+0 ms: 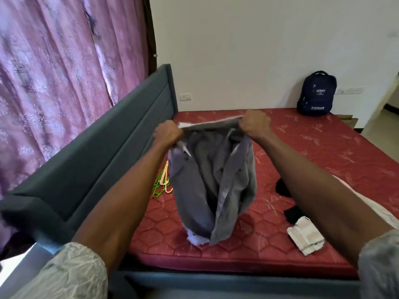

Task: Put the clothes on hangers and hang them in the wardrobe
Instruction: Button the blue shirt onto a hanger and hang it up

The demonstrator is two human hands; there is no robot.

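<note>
I hold a grey button-up shirt point(212, 180) up over the red mattress point(302, 160), its hem brushing the bed. My left hand point(168, 134) grips the shirt's left shoulder and my right hand point(254, 123) grips the right shoulder, with the collar stretched between them. A small pile of plastic hangers point(163, 183), green and peach, lies on the mattress just left of the shirt, partly hidden by it. A dark garment point(282, 187) and a folded whitish cloth point(305, 236) lie at the right, partly behind my right forearm. No wardrobe is in view.
A grey-blue padded bed frame point(103, 147) runs along the left and front of the mattress. Purple curtains point(54, 72) hang at the left. A navy backpack point(317, 93) stands against the white wall at the mattress's far right corner.
</note>
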